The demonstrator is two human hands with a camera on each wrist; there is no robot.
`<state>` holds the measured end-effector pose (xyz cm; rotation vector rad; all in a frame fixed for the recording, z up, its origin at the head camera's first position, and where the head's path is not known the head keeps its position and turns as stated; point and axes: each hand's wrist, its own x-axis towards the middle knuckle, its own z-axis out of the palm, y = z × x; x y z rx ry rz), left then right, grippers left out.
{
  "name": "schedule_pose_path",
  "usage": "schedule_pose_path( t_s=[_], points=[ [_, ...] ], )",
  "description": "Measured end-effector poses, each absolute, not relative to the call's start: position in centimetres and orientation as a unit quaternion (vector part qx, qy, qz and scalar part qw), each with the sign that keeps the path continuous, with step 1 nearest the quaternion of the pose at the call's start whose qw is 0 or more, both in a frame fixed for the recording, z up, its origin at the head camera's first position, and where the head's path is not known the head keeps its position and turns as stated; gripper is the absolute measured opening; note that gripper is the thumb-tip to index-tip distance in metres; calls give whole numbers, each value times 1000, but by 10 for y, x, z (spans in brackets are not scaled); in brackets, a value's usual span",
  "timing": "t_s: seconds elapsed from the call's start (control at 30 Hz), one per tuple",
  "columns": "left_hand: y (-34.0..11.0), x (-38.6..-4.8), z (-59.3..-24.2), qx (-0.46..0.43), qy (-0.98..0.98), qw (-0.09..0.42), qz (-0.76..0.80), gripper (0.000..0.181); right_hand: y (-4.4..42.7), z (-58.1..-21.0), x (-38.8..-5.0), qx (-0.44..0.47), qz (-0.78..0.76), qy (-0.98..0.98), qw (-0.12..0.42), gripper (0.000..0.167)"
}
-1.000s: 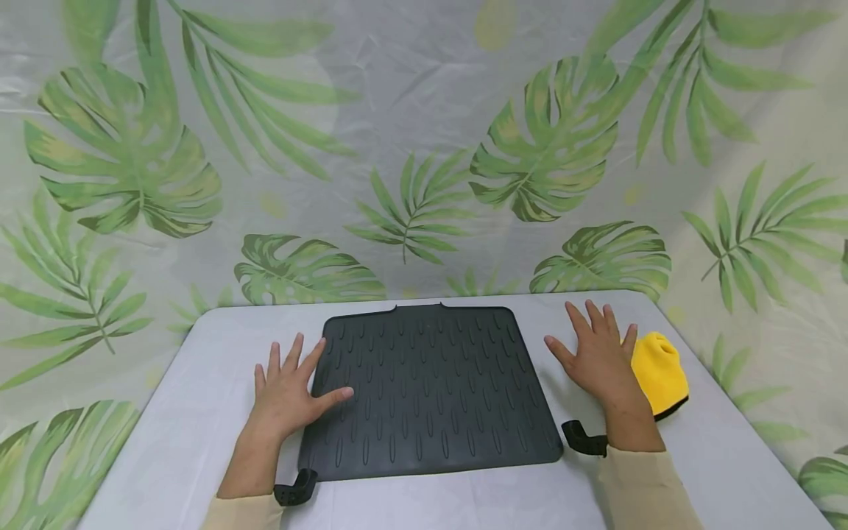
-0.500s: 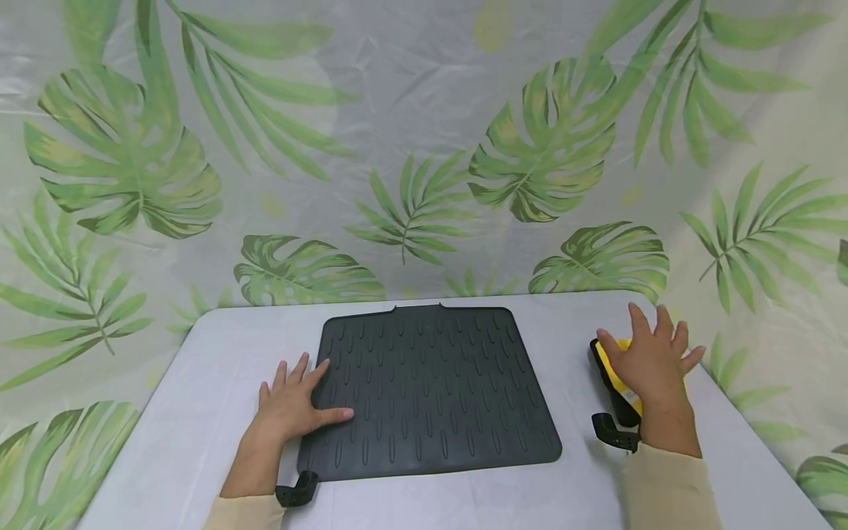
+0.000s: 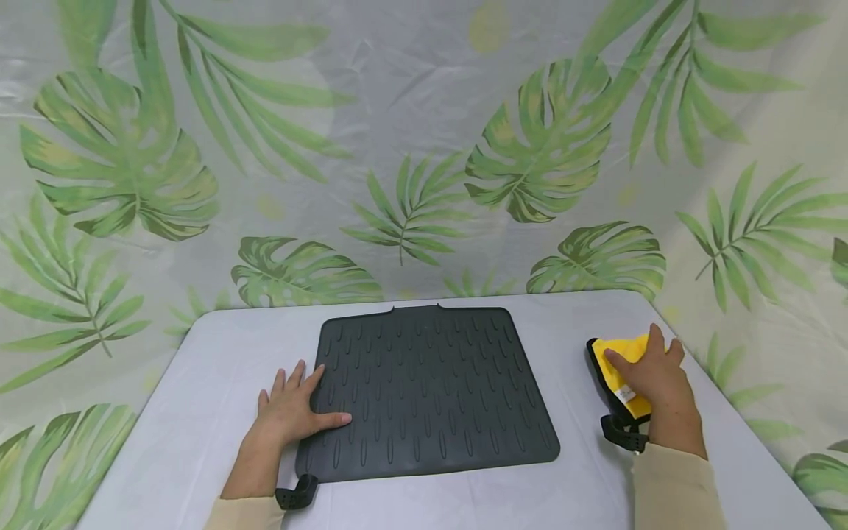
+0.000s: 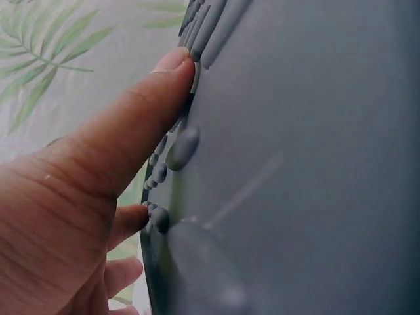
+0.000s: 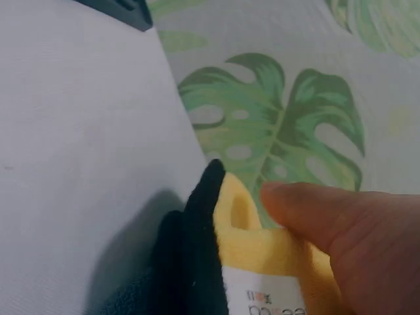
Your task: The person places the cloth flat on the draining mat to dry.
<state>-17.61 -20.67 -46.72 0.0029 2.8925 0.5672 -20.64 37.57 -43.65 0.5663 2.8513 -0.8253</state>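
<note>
There it is: the right hand [image 3: 665, 384], wide moments ago, has narrowed and grips the yellow cloth [image 3: 628, 347] at the desk's [image 3: 218, 383] right, apparently securing it. The left hand [image 3: 286, 414] stays spread at the dark mat's [image 3: 437, 397] left edge.

Head view forward, down; wrist views close; left, head share mat [image 3: 427, 390].

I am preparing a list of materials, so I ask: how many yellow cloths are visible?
1: the yellow cloth lies on the white table, to the right of the dark mat. Another could be hidden beneath it.
</note>
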Motion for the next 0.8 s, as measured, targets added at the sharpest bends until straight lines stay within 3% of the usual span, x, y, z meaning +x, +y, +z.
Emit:
schedule_pose_path(
  t_s=[0.27,0.8],
  points=[
    [-207,-178,-471,-8,974,102,200,123,375,-440,-208,174,-272,943,81,116],
    [-205,-177,-472,-10,976,102,192,124,365,-447,-213,166,-264,948,70,121]
  ],
)
